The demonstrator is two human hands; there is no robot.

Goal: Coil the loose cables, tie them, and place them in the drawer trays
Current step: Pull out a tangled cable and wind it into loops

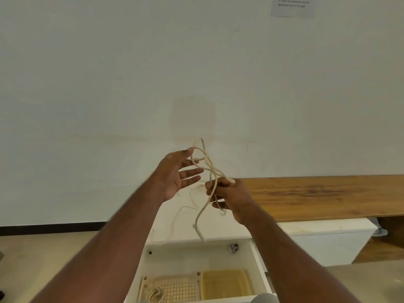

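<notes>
A loose white cable [211,169] hangs in loops in front of me, raised at chest height against the wall. My right hand [227,197] is closed around its lower strands, and one end dangles down toward the drawer. My left hand [177,174] has its fingers spread, with a cable loop draped over the fingertips. Below, the white drawer [258,265] stands pulled out. It holds a beige perforated tray [181,287] with a coiled cable [156,295] in it, and beside that a yellow tray [225,283].
More white cable [175,219] lies loose on the white cabinet top behind the drawer. A wooden shelf [328,195] runs to the right along the wall. A paper note [293,6] hangs high on the wall. Light floor shows at left.
</notes>
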